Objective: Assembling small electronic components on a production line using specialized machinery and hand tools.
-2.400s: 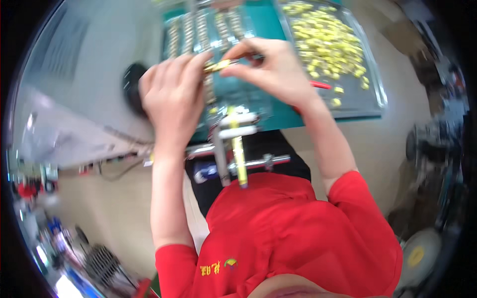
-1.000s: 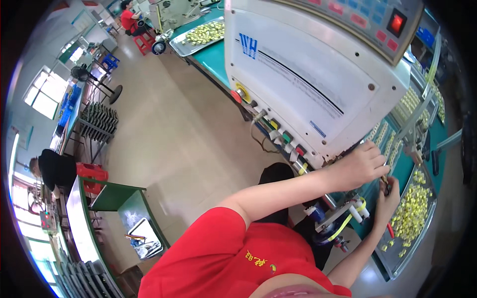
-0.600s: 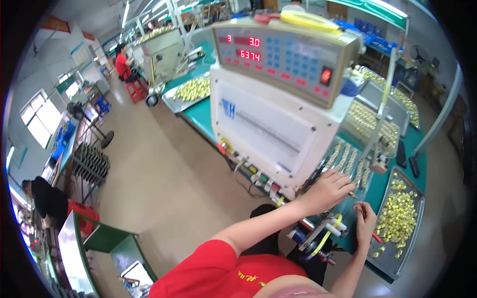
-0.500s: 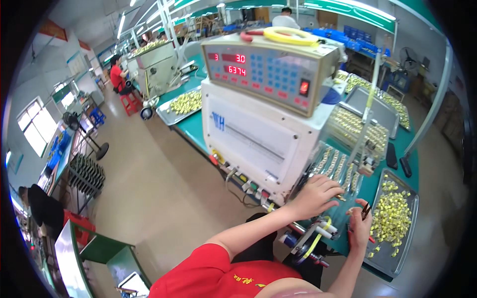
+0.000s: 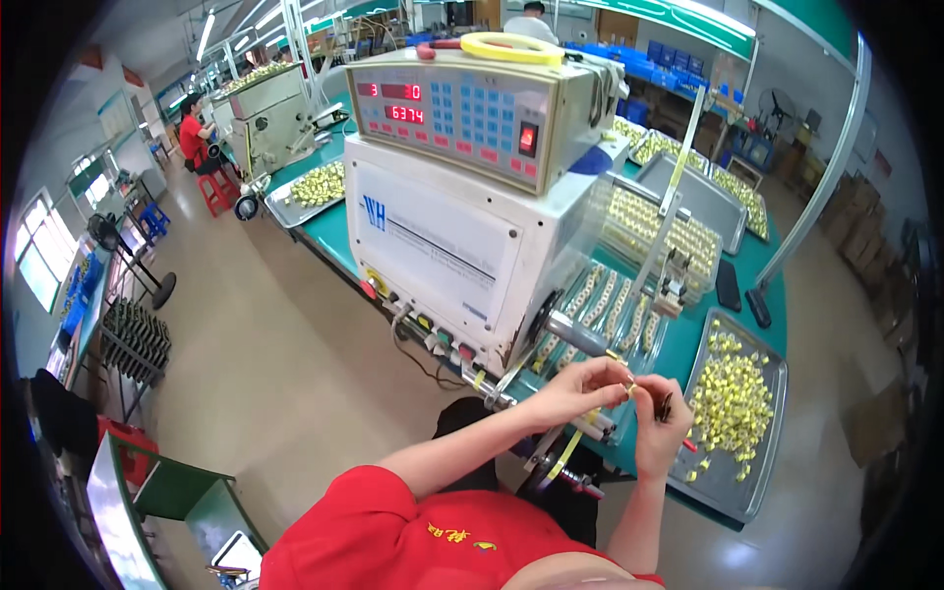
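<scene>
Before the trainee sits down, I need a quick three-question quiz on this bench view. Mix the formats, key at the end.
1. True or false: the left hand is nearer the metal tray of yellow parts than the right hand is.
2. Pick one: the ring on top of the control box is A) blue, B) yellow, C) green.
3. Fill in: the dark tool is in the ____ hand.
Key: 1 false; 2 B; 3 right.

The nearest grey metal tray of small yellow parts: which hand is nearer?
Right: the right hand is by the left edge of the tray; the left hand is farther left.
</scene>
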Available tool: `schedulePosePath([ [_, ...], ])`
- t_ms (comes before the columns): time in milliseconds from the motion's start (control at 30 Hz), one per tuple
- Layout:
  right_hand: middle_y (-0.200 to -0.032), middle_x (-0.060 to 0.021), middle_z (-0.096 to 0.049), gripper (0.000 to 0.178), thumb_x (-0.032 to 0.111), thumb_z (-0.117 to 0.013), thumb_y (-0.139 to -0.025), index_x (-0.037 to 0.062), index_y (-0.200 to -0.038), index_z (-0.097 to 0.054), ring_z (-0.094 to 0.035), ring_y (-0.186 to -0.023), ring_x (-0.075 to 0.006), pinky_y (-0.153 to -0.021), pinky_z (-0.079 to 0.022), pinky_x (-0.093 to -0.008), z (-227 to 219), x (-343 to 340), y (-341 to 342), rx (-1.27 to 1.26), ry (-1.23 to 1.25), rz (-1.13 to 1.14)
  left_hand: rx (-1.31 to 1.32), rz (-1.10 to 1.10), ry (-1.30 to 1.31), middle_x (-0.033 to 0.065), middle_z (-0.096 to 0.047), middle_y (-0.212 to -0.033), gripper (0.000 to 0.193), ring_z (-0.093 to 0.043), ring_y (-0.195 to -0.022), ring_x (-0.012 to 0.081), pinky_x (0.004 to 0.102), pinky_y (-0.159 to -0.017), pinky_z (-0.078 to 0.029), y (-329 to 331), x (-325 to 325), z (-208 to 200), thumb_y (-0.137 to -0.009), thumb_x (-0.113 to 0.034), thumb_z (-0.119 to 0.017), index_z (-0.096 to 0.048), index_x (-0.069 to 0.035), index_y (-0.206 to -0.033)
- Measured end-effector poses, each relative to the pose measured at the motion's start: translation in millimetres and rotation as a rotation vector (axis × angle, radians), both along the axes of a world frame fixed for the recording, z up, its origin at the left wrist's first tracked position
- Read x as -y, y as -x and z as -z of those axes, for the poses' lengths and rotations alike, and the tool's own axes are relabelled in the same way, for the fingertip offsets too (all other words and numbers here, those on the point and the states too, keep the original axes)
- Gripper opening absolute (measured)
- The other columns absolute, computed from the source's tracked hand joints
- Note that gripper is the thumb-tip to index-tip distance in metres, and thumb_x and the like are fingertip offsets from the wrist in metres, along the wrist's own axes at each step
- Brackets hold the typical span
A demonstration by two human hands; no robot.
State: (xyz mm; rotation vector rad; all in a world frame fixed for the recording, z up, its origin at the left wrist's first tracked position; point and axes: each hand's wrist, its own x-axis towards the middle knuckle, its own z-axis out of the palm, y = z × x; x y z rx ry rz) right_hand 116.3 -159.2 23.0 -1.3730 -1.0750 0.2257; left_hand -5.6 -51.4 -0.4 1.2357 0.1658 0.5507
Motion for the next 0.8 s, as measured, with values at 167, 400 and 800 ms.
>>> schedulePosePath([
  [167,-0.073,0.0000,-0.053,0.011,0.000,-0.071,-0.081,0.0032,-0.091,-0.068,-0.040,-0.060,-0.0066,-0.053,-0.031,-0.0229,-4.5,-0.5,0.2,0.037,0.005,0.046,0.057,0.067,0.171,0.0022,-0.061,-0.103,0.033,-0.059,-0.094,0.0099,0.0256,-0.086,-0.048,3.2,7.7,-1.2,-0.097,-0.021,-0.060,-0.052,-0.007,-0.125],
  [400,-0.085,0.0007,-0.061,0.013,0.003,-0.064,-0.089,0.0015,-0.101,-0.067,-0.044,-0.064,-0.0042,-0.055,-0.033,-0.0212,-18.4,-13.6,8.8,0.386,0.024,-0.068,0.155,0.079,0.525,0.0026,-0.063,-0.105,0.031,-0.063,-0.099,0.0120,0.0273,-0.090,-0.051,6.6,-3.2,16.9,-0.095,-0.019,-0.063,-0.054,-0.011,-0.123],
  [800,-0.085,-0.0090,-0.067,0.025,-0.005,-0.070,-0.071,0.0067,-0.094,-0.067,-0.060,-0.068,-0.0239,-0.056,-0.046,-0.0301,-22.3,7.5,4.8,0.718,-0.095,0.008,0.138,0.128,0.510,0.0050,-0.065,-0.109,0.025,-0.063,-0.101,0.0141,0.0298,-0.087,-0.052,13.1,17.3,18.4,-0.096,-0.018,-0.061,-0.056,-0.009,-0.118],
])
